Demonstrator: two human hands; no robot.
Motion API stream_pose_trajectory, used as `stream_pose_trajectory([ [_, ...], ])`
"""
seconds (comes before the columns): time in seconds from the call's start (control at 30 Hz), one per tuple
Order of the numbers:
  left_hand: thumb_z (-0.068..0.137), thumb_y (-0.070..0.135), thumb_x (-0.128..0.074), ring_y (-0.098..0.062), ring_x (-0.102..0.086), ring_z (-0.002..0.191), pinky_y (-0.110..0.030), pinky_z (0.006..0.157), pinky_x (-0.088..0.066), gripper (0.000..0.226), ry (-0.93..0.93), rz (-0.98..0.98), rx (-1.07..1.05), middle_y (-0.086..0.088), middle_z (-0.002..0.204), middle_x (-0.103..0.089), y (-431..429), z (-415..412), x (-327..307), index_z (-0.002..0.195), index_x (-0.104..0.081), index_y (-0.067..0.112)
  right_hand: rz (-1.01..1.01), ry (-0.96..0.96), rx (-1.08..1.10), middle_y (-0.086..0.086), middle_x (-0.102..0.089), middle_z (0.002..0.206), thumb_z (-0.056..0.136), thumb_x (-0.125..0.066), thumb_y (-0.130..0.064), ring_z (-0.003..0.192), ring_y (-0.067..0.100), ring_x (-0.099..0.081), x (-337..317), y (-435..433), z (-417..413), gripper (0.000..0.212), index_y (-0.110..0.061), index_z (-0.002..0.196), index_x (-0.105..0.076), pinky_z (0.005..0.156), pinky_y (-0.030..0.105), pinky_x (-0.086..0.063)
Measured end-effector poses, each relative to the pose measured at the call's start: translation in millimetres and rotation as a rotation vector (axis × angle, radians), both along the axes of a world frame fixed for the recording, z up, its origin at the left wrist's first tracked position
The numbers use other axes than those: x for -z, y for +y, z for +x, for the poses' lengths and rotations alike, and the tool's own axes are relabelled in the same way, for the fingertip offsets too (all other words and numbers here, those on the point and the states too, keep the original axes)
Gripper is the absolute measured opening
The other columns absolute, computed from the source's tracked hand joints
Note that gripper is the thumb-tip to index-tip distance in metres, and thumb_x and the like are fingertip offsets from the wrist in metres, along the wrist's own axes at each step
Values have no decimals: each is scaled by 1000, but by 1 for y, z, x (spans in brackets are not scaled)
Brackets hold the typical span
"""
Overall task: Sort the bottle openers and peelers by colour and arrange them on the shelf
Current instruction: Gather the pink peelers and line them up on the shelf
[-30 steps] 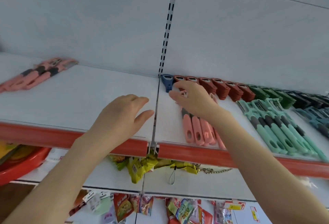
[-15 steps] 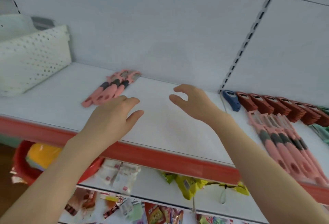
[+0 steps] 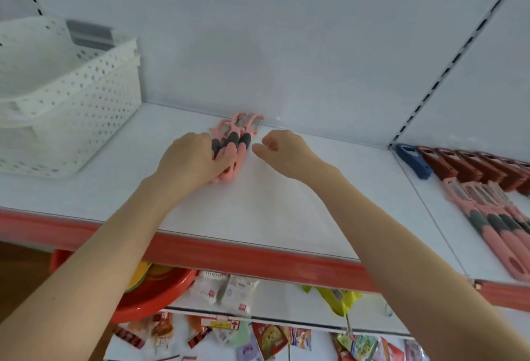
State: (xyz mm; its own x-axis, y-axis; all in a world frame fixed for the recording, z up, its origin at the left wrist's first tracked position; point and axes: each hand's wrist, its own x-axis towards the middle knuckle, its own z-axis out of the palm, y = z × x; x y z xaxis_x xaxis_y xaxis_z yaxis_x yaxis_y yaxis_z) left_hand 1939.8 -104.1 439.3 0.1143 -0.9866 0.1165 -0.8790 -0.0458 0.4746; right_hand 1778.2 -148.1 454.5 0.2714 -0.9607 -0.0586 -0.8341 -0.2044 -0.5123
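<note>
**Picking up the stray pink peelers**

A white basket (image 3: 66, 96) sits at the far left of the shelf (image 3: 258, 217), well apart from the work. To its right, the left hand (image 3: 189, 160) lies over the near ends of three pink peelers (image 3: 236, 138). Its fingers are curled down round the handles. The dark grips and blades stick out beyond them, close to the back wall. Just beside the bunch, the right hand (image 3: 282, 148) hovers with fingers half curled and thumb out, holding nothing.

Further right, past the shelf joint, stand a blue opener (image 3: 413, 160) and a line of red openers (image 3: 470, 165). Nearer the edge lies a pink row (image 3: 493, 226) of matching peelers.

The step looks like gathering the bunch to join that row. It would go best if the right hand closed on the blade ends, so both hands square the three together before lifting. Lifted one-handed by the handles, the peelers could fan out or one could slip. Carried level and low, they should set down parallel with the row, dark grips lined up.
</note>
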Motion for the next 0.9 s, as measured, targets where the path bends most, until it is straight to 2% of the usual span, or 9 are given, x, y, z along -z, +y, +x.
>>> stream_pose_trajectory([
  [0.03,90,43,-47,-4,-57,41,-19,39,-45,40,90,39,16,0,55,-60,0,1,-3,66,-49,12,4,9,1,-4,-27,58,93,-47,-36,50,12,-27,-1,-2,6,46,-19,58,-24,47,24,-21],
  [0.1,91,35,-50,-2,-44,25,-12,31,-36,38,246,113,30,7,36,-51,0,0,-10,59,-44,15,10,36,15,-1,-28,54,93,-48,-39,47,14,-27,-3,-7,18,50,-15,55,-26,46,25,-20],
  [0.2,90,33,-55,-1,-41,24,-10,29,-32,37,311,151,38,12,29,-46,-2,-1,-11,60,-41,18,48,35,13,1,-45,60,85,-53,-51,52,17,-44,-5,-14,36,45,-8,73,-49,51,26,-36],
  [0.27,88,33,-59,3,-43,26,-7,28,-28,36,335,155,39,17,29,-46,-1,-3,-14,61,-40,18,78,61,-15,1,-51,68,81,-57,-52,61,18,-51,-8,-18,44,42,-11,86,-54,57,30,-45],
  [0.37,86,34,-62,-2,-42,26,-13,31,-33,39,417,169,30,11,30,-48,-1,-3,-12,57,-42,17,154,84,-74,0,-49,65,86,-58,-31,64,18,-54,-17,-20,46,28,-13,68,-48,62,31,-52],
  [0.53,84,32,-62,-11,-39,28,-13,29,-30,41,308,90,-21,7,30,-43,-4,-3,-3,52,-42,17,197,-59,-11,0,-49,67,80,-60,-12,59,14,-51,-13,-29,36,18,-14,73,-44,51,24,-45],
  [0.67,85,24,-61,-14,-40,32,-12,27,-27,35,232,128,-28,6,27,-42,-9,-5,-2,58,-40,15,200,-2,-10,1,-46,62,79,-61,-12,52,14,-47,-12,-32,27,23,-13,66,-41,45,22,-38],
  [0.77,84,17,-58,-18,-37,35,-17,33,-32,32,215,202,-54,1,36,-46,-14,-8,-4,58,-39,13,188,80,1,2,-45,58,79,-60,-13,51,16,-45,-9,-31,14,25,-12,63,-40,47,24,-36],
  [0.9,81,19,-57,-13,-45,36,-21,42,-29,28,17,217,-61,2,37,-48,-16,-10,-11,60,-41,12,130,165,45,1,-41,59,80,-58,-16,51,15,-39,-6,-29,-5,28,-12,62,-37,47,24,-28],
])
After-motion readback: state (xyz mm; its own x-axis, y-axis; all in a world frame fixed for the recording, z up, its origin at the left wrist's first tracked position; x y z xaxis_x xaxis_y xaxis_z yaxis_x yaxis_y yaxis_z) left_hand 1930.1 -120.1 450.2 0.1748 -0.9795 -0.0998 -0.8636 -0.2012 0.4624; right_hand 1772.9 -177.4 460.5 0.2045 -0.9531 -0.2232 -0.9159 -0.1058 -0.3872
